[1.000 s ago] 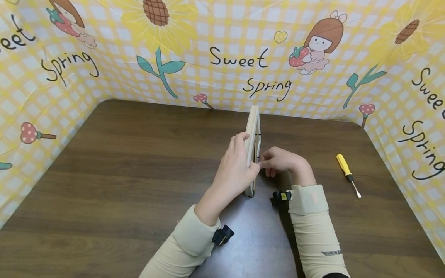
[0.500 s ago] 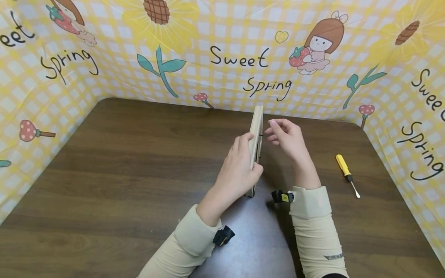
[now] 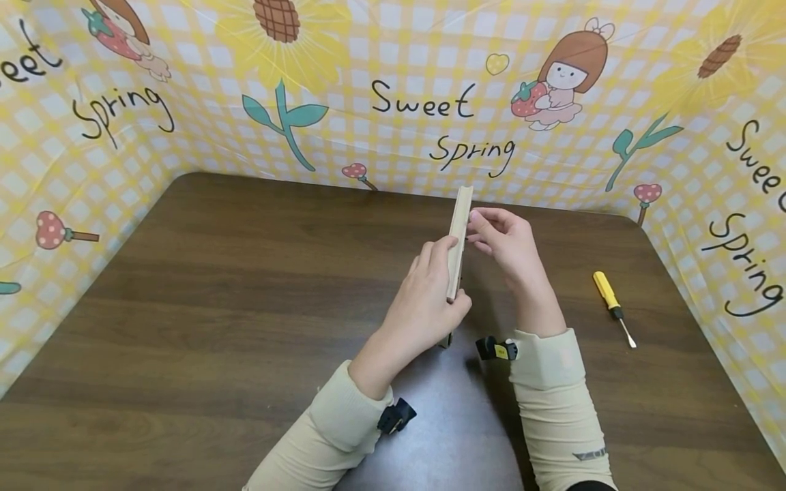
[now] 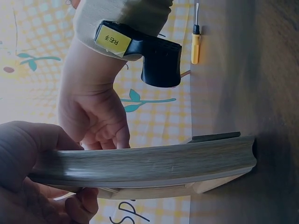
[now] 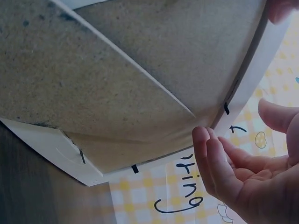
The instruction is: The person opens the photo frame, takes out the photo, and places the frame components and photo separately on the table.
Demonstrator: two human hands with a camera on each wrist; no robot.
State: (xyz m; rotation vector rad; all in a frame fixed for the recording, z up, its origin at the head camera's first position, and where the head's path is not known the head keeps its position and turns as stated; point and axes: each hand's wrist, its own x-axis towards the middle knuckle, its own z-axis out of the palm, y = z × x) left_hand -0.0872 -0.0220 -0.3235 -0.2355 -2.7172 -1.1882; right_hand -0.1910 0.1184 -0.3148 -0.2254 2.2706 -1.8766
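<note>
A picture frame [image 3: 459,235] with a pale wooden edge stands on its side near the middle of the table. My left hand [image 3: 422,296] grips it, with fingers over the edge and thumb on the near side. In the right wrist view, its back shows a brown backing board [image 5: 154,28], a slanted stand leg [image 5: 60,74] and several small black metal tabs [image 5: 135,168]. My right hand [image 3: 510,242] is beside this back, fingers loosely bent and thumb apart. Its fingertips [image 5: 202,135] are by the frame's border; whether they touch it cannot be told. The front is hidden.
A yellow-handled screwdriver [image 3: 608,293] lies on the brown table [image 3: 245,307], right of my right hand. A yellow checked cloth [image 3: 417,41] with printed flowers and lettering stands as a wall around the back and sides.
My right hand has moved from the lower part of the frame's back away to its upper part. The frame has turned slightly, its top shifting right, with my left hand still holding it.
</note>
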